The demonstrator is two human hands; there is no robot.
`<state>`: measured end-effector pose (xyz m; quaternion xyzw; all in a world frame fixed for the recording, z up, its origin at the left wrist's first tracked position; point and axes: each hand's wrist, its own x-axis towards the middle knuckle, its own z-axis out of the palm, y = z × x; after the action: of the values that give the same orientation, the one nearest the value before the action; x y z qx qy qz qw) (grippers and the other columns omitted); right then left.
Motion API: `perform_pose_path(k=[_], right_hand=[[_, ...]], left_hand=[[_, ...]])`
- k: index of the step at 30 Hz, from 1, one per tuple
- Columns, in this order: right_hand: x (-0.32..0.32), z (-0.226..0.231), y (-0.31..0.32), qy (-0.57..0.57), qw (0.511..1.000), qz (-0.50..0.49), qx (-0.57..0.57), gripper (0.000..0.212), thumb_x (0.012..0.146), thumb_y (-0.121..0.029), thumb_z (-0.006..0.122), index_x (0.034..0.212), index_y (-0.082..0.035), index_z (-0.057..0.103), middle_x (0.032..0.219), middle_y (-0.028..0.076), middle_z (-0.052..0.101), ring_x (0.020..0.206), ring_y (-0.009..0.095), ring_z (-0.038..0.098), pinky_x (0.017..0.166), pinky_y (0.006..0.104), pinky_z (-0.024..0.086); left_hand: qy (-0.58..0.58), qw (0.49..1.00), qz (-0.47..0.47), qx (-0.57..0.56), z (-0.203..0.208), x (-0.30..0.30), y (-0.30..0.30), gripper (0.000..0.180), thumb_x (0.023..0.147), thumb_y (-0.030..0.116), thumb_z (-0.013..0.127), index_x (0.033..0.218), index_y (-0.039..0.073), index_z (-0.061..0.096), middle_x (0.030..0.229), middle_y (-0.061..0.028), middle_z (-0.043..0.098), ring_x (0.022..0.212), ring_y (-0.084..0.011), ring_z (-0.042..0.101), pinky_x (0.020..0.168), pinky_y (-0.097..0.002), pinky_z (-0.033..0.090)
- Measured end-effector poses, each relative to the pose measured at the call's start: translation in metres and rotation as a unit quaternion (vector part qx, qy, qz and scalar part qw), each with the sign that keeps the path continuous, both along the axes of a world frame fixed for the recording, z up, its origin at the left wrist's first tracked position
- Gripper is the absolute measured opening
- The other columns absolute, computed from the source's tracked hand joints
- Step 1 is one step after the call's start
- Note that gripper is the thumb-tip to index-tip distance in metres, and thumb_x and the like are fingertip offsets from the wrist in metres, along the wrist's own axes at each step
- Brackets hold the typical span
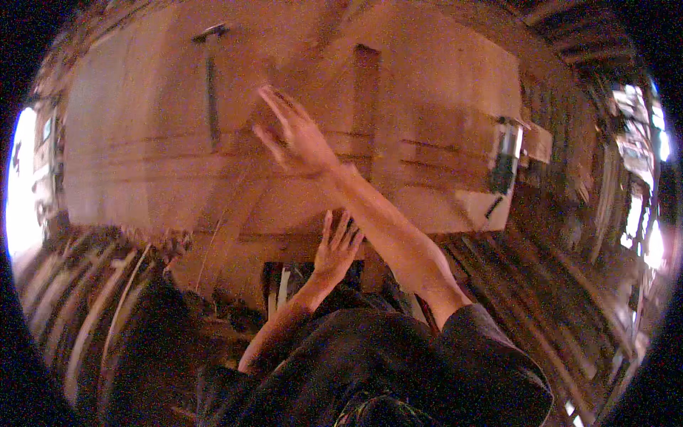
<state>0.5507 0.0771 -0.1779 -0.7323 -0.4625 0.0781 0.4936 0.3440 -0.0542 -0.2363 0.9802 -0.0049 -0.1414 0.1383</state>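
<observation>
A wide brown wooden tabletop (142, 178) lies in front of me. My right hand (295, 139) reaches across it toward the far left, with fingers stretched out and a little blurred; nothing shows in its grasp. Close to the near edge, my left hand (338, 249) has its fingers spread, partly beside my right forearm, and holds nothing that I can see. Whether either palm touches the wood I cannot tell. Left of my right hand, a hammer (211, 92) with a dark handle lies with its head at the far end.
A dark strip (366, 92) runs along the far middle of the tabletop. Toward the right edge are a dark and silvery object (505, 160) and a small black piece (493, 207). Long slats or planks (533, 306) fill the lower right; others (92, 306) lie at lower left.
</observation>
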Motion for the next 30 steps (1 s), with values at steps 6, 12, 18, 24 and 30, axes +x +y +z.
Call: perform_pose_path(k=[6, 12, 18, 24, 30], right_hand=[[0.157, -0.029, -0.263, -0.085, 0.963, -0.205, -0.152, 0.040, 0.098, -0.016, 0.062, 0.137, -0.008, 0.060, 0.138, 0.016, 0.062, 0.131, 0.040, 0.054, 0.115, 0.0475, 0.040], [0.271, 0.038, -0.464, -0.364, 0.802, -0.189, -0.434, 0.057, 0.087, -0.003, 0.063, 0.143, -0.016, 0.056, 0.150, 0.012, 0.050, 0.136, 0.036, 0.049, 0.117, 0.0512, 0.036], [0.322, 0.012, -0.456, -0.448, 0.714, -0.014, -0.538, 0.063, 0.095, -0.012, 0.057, 0.155, -0.023, 0.041, 0.166, 0.007, 0.031, 0.153, 0.033, 0.030, 0.125, 0.0562, 0.025], [0.341, -0.009, -0.403, -0.509, 0.631, 0.165, -0.562, 0.049, 0.095, -0.020, 0.059, 0.143, -0.025, 0.054, 0.165, 0.003, 0.035, 0.155, 0.029, 0.027, 0.128, 0.0579, 0.015], [0.368, -0.016, -0.406, -0.546, 0.530, 0.285, -0.583, 0.023, 0.092, -0.024, 0.060, 0.113, -0.026, 0.069, 0.141, 0.001, 0.061, 0.149, 0.027, 0.038, 0.129, 0.0585, 0.012]], left_hand=[[-0.127, 0.991, 0.045, -0.026, -0.018, 0.011, 0.001, 0.050, 0.093, 0.016, 0.059, 0.143, 0.010, 0.056, 0.166, -0.0072, 0.035, 0.156, -0.0327, 0.023, 0.126, -0.0648, 0.013], [-0.118, 0.992, 0.044, -0.016, -0.007, 0.011, 0.006, 0.054, 0.090, 0.008, 0.063, 0.143, 0.008, 0.055, 0.165, -0.0069, 0.037, 0.156, -0.0314, 0.023, 0.127, -0.0626, 0.011], [-0.106, 0.993, 0.047, 0.002, -0.002, 0.010, 0.011, 0.052, 0.090, 0.009, 0.063, 0.142, 0.009, 0.056, 0.165, -0.0061, 0.036, 0.157, -0.0312, 0.022, 0.127, -0.0629, 0.013], [-0.108, 0.991, 0.073, -0.021, 0.003, 0.001, 0.027, 0.050, 0.089, 0.008, 0.062, 0.139, 0.009, 0.058, 0.165, -0.0056, 0.036, 0.155, -0.0313, 0.026, 0.127, -0.0618, 0.016], [-0.130, 0.990, 0.061, -0.015, 0.000, 0.006, 0.023, 0.048, 0.088, 0.006, 0.062, 0.136, 0.008, 0.060, 0.164, -0.0060, 0.037, 0.155, -0.0318, 0.027, 0.126, -0.0621, 0.018]])
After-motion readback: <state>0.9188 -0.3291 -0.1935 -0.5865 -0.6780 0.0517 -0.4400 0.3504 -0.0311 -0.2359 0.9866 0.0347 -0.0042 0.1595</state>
